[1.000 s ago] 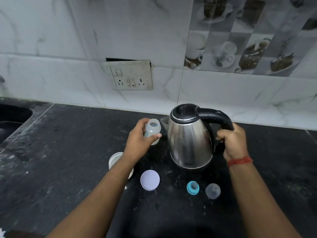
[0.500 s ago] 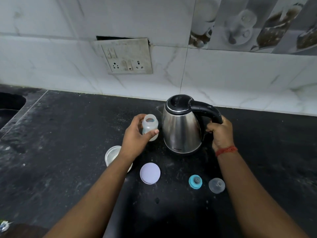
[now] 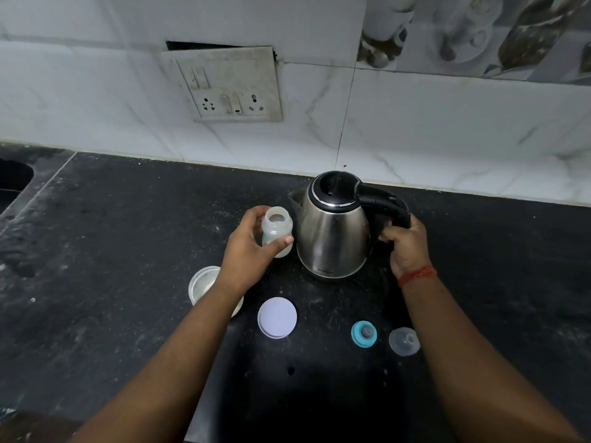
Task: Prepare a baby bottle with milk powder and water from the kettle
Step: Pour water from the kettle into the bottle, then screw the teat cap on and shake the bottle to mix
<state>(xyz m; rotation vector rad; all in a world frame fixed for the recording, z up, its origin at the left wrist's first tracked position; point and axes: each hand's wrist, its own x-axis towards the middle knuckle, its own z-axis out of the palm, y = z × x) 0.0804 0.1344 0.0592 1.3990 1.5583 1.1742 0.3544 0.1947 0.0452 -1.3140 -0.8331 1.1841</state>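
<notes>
Since the earlier frames the kettle [image 3: 334, 231] has come down: it now stands upright on the counter [image 3: 128, 251], where a second ago it looked lifted and nearer the camera. The bottle [image 3: 277, 231] stays just left of the kettle, below its spout, uncapped and upright.

The left hand [image 3: 249, 251] grips the bottle, fingers curled behind it and thumb across its front. The right hand [image 3: 407, 244] is wrapped round the black handle on the kettle's right side.

In front of the kettle lie a round lid [image 3: 277, 317], a teal ring [image 3: 364, 333] and a clear cap [image 3: 404, 341]. Left of the kettle and nearer the camera, a jar [image 3: 204, 281] sits partly under the left forearm.
</notes>
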